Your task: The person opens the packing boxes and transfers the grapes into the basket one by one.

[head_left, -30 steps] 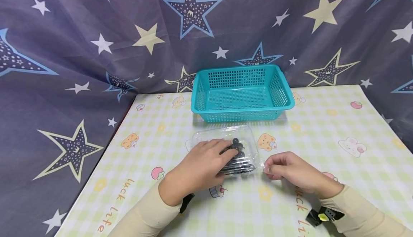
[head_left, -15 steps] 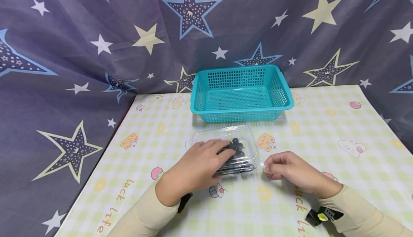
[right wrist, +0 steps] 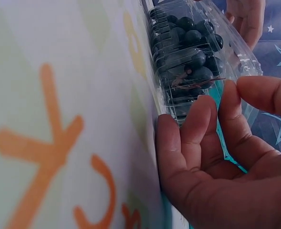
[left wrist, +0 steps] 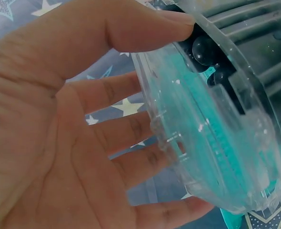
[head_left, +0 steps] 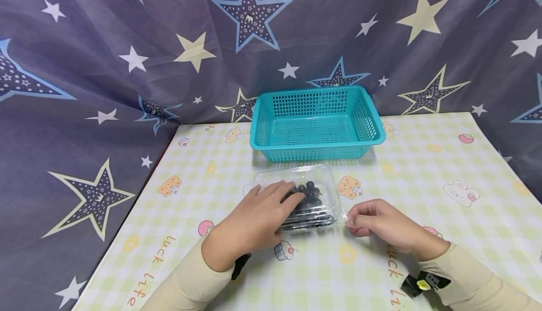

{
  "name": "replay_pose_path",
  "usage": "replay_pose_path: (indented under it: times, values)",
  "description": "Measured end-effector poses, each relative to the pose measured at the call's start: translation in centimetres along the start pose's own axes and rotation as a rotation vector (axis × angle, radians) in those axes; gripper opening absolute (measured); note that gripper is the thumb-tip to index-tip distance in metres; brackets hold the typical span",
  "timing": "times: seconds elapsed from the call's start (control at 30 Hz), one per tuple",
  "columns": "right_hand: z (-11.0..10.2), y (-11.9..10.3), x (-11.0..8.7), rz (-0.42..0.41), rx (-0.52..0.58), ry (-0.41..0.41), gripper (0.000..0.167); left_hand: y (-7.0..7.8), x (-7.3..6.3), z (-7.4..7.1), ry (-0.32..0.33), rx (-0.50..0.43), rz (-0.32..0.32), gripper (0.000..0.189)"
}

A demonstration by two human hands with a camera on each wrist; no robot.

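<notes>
A clear plastic container holds several dark grapes and lies in the middle of the table. My left hand rests over its left part. In the left wrist view the thumb touches the rim, and the fairly straight fingers reach along the clear plastic. At the container's right corner, my right hand pinches a bit of the clear edge between thumb and index finger. The right wrist view shows those fingertips together beside the grapes, with a thin stem among them. Whether the lid is fully closed I cannot tell.
A teal perforated basket stands behind the container, near the table's back edge. The table has a checked cloth with cartoon prints. A dark curtain with stars hangs behind and at the sides.
My left hand has slid slightly left over the container, so more grapes show. The right hand and the container have hardly moved.
</notes>
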State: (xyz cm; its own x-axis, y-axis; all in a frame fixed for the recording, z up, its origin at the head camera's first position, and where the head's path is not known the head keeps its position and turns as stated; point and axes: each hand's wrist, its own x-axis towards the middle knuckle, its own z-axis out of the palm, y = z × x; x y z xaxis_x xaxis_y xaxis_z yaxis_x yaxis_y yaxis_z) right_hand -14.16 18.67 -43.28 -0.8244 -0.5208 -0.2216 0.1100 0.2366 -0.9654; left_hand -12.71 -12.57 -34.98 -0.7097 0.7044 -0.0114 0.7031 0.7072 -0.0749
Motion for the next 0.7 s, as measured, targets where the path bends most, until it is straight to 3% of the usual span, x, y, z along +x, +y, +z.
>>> replay_pose_path:
  times: [0.17, 0.47, 0.7]
  values:
    - [0.05, -0.02, 0.04, 0.014, 0.005, 0.007, 0.019, -0.09, -0.1, 0.05, -0.038, -0.015, -0.023, 0.092]
    - [0.01, -0.03, 0.07, 0.029, 0.004, 0.013, 0.018, -0.07, -0.01, 0.0, -0.134, -0.111, -0.139, 0.097]
    - [-0.02, -0.02, 0.1, 0.023, 0.005, 0.005, 0.018, -0.16, -0.22, -0.03, -0.149, -0.121, -0.14, 0.101]
